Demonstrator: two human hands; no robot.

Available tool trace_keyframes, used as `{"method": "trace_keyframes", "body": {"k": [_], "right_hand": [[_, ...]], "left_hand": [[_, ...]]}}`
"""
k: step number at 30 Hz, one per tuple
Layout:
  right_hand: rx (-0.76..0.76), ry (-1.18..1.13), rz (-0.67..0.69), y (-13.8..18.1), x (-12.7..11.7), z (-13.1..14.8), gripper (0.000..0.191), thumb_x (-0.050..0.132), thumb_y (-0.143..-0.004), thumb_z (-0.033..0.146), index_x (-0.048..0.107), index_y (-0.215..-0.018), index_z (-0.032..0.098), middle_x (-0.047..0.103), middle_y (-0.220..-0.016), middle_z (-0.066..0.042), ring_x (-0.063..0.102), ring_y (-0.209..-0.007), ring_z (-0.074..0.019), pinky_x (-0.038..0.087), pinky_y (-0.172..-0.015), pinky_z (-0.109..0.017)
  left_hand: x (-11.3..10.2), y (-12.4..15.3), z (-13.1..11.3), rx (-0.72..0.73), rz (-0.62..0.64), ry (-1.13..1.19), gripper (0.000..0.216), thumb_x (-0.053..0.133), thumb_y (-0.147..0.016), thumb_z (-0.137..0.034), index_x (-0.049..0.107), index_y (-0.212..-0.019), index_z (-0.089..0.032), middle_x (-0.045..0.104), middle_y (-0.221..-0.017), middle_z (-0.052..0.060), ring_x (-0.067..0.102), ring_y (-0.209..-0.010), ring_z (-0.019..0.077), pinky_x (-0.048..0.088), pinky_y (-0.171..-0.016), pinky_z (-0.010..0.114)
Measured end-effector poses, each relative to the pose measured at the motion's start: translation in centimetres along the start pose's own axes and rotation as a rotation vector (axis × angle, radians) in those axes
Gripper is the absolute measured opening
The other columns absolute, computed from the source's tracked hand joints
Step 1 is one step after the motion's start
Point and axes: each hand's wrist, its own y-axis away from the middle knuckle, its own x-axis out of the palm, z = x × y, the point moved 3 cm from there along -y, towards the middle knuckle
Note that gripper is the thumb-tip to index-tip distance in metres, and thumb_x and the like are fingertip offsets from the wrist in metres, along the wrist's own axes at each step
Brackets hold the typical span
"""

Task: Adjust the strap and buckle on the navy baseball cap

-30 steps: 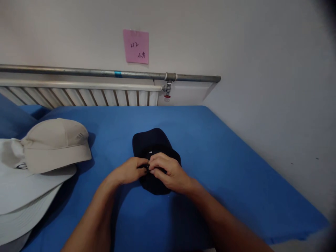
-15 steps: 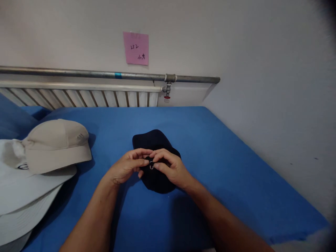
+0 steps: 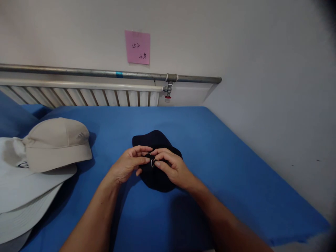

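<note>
A dark cap lies on the blue cover in front of me, its brim toward the far left. At its back strap sits a small metal buckle, between my two hands. My left hand pinches the strap's left side with thumb and fingers. From the right, my right hand pinches the strap close to the buckle. The fingertips nearly meet, and parts of the strap are hidden behind them.
A beige cap rests on several white and pale caps at the left. The blue cover runs back to a white radiator with a metal pipe and valve. A pink note is on the wall.
The buckle has tilted slightly and shifted a little in my fingers. Both hands keep their pinch on the strap; the cap stays nearly in place.
</note>
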Motion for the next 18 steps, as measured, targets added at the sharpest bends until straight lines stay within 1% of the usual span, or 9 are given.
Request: {"method": "trace_keyframes", "body": {"k": [3, 6, 8, 11, 18], "right_hand": [[0.021, 0.037, -0.053, 0.0, 0.0, -0.3, 0.009, 0.058, -0.085, 0.023, 0.061, -0.077, 0.021, 0.062, -0.104, -0.007, 0.059, -0.1, -0.0187, 0.044, -0.092, -0.037], [0.03, 0.038, -0.028, 0.0, 0.2, -0.3, 0.011, 0.059, -0.083, 0.021, 0.059, -0.073, 0.02, 0.061, -0.104, -0.007, 0.058, -0.101, -0.0186, 0.043, -0.092, -0.036], [0.036, 0.034, -0.007, 0.0, 0.3, -0.3, 0.013, 0.058, -0.081, 0.016, 0.056, -0.069, 0.019, 0.061, -0.103, -0.007, 0.058, -0.101, -0.0183, 0.044, -0.09, -0.034], [0.056, 0.048, -0.009, 0.1, 0.3, -0.4, 0.018, 0.055, -0.077, 0.01, 0.051, -0.063, 0.019, 0.06, -0.098, -0.006, 0.059, -0.098, -0.0177, 0.045, -0.086, -0.033], [0.111, 0.066, -0.02, 0.1, 0.5, -0.7, 0.018, 0.056, -0.073, 0.009, 0.05, -0.059, 0.018, 0.059, -0.103, -0.006, 0.06, -0.091, -0.0152, 0.046, -0.082, -0.031]], "left_hand": [[0.0, 0.0, -0.1, 0.006, -0.016, -0.025, 0.037, 0.074, -0.063, -0.013, 0.065, -0.099, -0.015, 0.062, -0.078, 0.0, 0.054, -0.053, 0.0068, 0.035, -0.031, 0.013], [-0.1, 0.0, -0.1, 0.004, -0.026, -0.064, 0.037, 0.073, -0.063, -0.013, 0.065, -0.099, -0.015, 0.061, -0.079, -0.001, 0.053, -0.052, 0.0061, 0.034, -0.031, 0.013], [0.0, 0.0, -0.1, 0.01, -0.024, -0.098, 0.036, 0.073, -0.063, -0.014, 0.064, -0.098, -0.015, 0.061, -0.081, 0.0, 0.051, -0.051, 0.0054, 0.033, -0.032, 0.013], [0.2, 0.1, -0.2, 0.027, -0.006, -0.162, 0.036, 0.072, -0.065, -0.016, 0.064, -0.099, -0.015, 0.061, -0.083, 0.0, 0.049, -0.05, 0.0044, 0.033, -0.033, 0.014], [1.0, 0.4, -0.4, 0.049, -0.011, -0.259, 0.037, 0.071, -0.065, -0.02, 0.062, -0.1, -0.013, 0.06, -0.082, -0.001, 0.046, -0.048, 0.0041, 0.033, -0.034, 0.015]]}}
